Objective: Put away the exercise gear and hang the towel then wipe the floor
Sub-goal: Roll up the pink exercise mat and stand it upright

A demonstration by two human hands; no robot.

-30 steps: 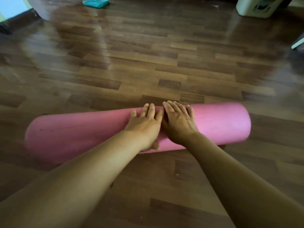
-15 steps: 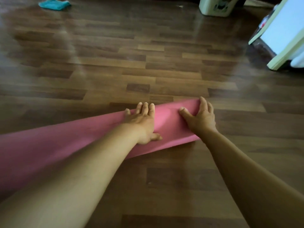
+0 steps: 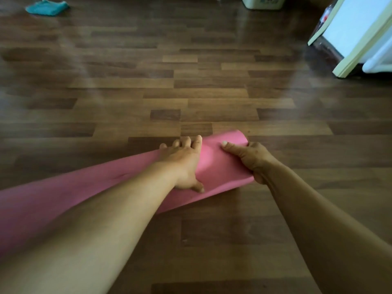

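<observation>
A rolled pink exercise mat lies on the wooden floor, running from the lower left to the middle of the view. My left hand lies over the top of the roll near its right end, fingers curved round the far side and thumb on the near side. My right hand grips the mat's right end, thumb on top and fingers wrapped over the end. A teal towel lies crumpled on the floor at the far left.
A pale bin or container stands at the far edge of the floor. A white and pale-green piece of furniture stands at the right. Bare floorboards stretch between the mat and these.
My right hand slid from the middle of the roll to its right end and closed round it. The view swung right, so the mat now runs off to the lower left.
</observation>
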